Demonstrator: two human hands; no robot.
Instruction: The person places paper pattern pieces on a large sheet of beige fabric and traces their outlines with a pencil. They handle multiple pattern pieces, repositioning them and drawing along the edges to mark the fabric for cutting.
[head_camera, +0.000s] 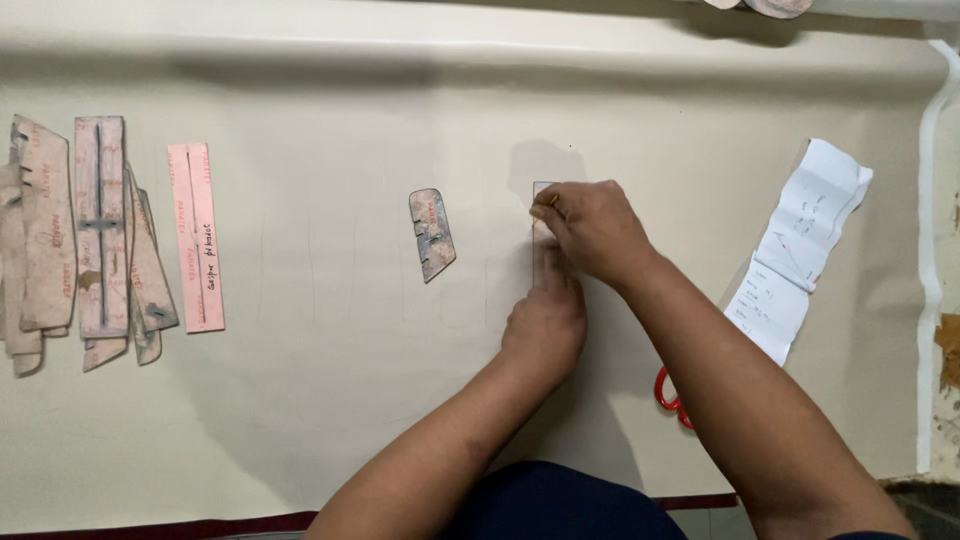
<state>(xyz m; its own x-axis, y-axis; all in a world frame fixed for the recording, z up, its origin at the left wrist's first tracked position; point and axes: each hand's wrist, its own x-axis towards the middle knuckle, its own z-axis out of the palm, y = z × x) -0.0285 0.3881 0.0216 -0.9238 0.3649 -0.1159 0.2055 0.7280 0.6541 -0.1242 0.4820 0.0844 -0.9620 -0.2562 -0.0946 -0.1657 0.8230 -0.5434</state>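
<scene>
Cream fabric (330, 400) covered the table; a narrow template strip (541, 190) lay lengthwise, running away from the person. Left hand (545, 325) pressed flat on its near end, right hand (590, 228) pinched a small marker at the far end, tracing

Template under the hands: a narrow cardboard strip (541, 190) — only its far end shows; the rest lies beneath the right hand (592, 230) and left hand (545, 325).
Right fingertips: whatever they pinch is too small to tell.
Scissors (668, 393): red handles only — blades hidden by the right forearm.
Folded paper (800, 250): writing too small to tell.
Far edge of cloth: pinkish pieces (760, 6) cut off by the frame.
</scene>
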